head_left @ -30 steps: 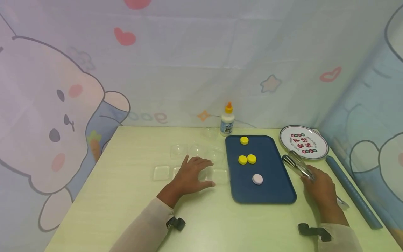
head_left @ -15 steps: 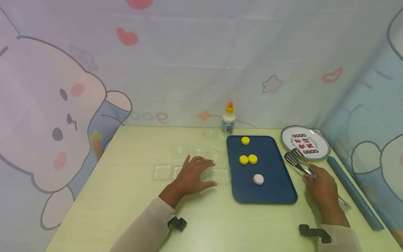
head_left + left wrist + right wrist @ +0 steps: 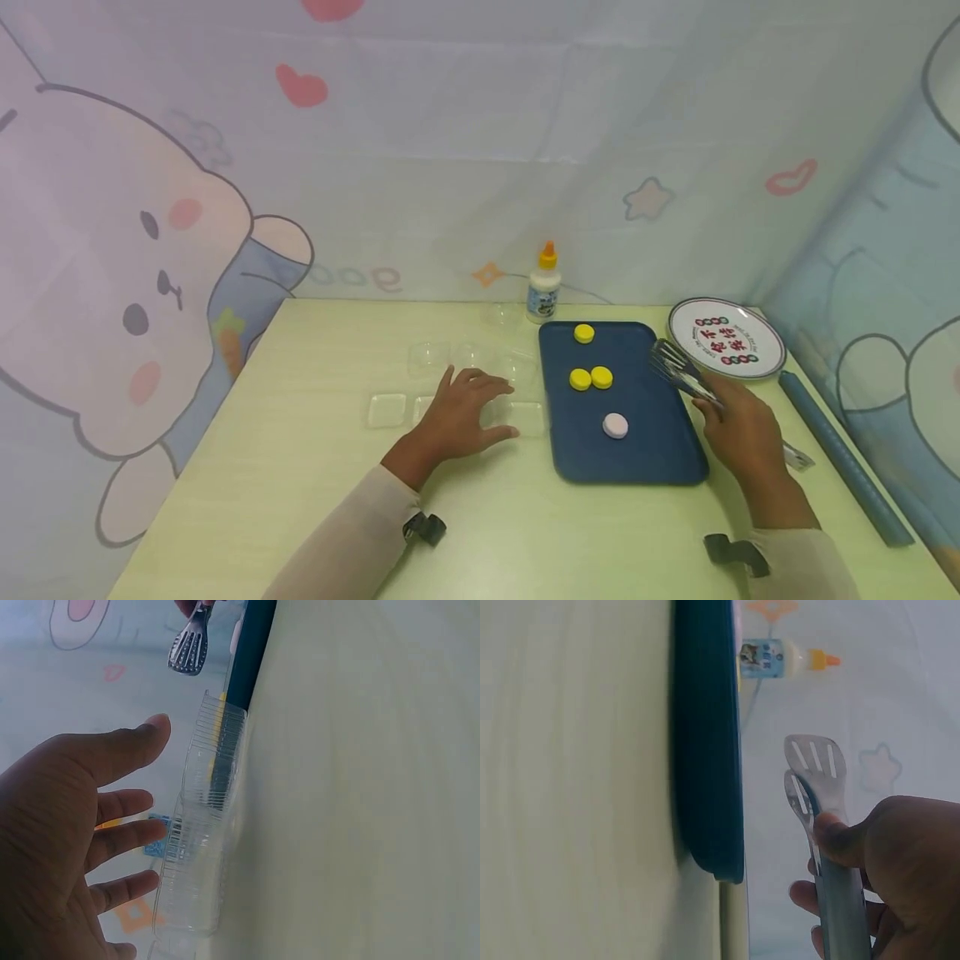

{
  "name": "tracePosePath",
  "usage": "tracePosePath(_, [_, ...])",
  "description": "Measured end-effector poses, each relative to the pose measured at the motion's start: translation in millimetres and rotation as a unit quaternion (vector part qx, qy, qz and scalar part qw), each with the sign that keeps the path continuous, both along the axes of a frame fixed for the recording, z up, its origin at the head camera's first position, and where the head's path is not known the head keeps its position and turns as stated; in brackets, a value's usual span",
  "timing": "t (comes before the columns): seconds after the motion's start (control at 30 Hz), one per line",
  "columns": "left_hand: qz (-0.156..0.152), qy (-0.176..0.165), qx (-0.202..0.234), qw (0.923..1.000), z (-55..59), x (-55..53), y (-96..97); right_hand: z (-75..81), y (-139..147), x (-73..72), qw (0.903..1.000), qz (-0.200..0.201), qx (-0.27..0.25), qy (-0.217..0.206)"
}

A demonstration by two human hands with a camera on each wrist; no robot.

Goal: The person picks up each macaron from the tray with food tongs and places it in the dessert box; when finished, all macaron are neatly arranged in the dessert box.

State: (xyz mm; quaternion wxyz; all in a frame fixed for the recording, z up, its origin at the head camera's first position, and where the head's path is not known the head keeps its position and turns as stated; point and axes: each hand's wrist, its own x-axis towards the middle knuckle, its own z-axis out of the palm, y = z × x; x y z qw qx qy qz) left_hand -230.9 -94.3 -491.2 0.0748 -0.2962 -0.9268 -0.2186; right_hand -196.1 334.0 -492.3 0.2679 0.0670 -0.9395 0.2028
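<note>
Metal tongs with slotted ends are gripped in my right hand, their heads above the right edge of the dark blue tray. In the right wrist view the thumb presses on one arm of the tongs, and the two heads sit close together with nothing between them. On the tray lie several yellow round pieces and one pale pink round piece. My left hand hovers with spread fingers over clear plastic boxes, partly hiding them. Beside its fingertips a ribbed clear box shows in the left wrist view.
A white glue bottle with an orange tip stands behind the tray. To the right are a white plate with red lettering and a long blue roll. A printed cloth hangs at the table's back edge.
My right hand has carried the tongs to the left, from beside the plate to over the tray's right edge. The left hand has stayed almost still.
</note>
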Motion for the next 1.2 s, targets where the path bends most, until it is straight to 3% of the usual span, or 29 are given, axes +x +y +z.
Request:
tracePosePath(0.33, [-0.006, -0.001, 0.002, 1.0, -0.3, -3.8, -1.6, 1.1, -14.7, -11.7, 0.9985, 0.038, 0.028, -0.029])
tracePosePath(0.57, [-0.01, -0.006, 0.017, 0.9998, -2.9, -3.7, -1.0, 6.4, -25.6, -13.7, 0.9936, 0.041, 0.033, -0.1])
tracePosePath(1.2, [-0.01, -0.01, 0.006, 0.9999, -2.9, -3.6, 0.2, 8.1, -37.8, -19.2, 0.9878, 0.058, 0.057, -0.133])
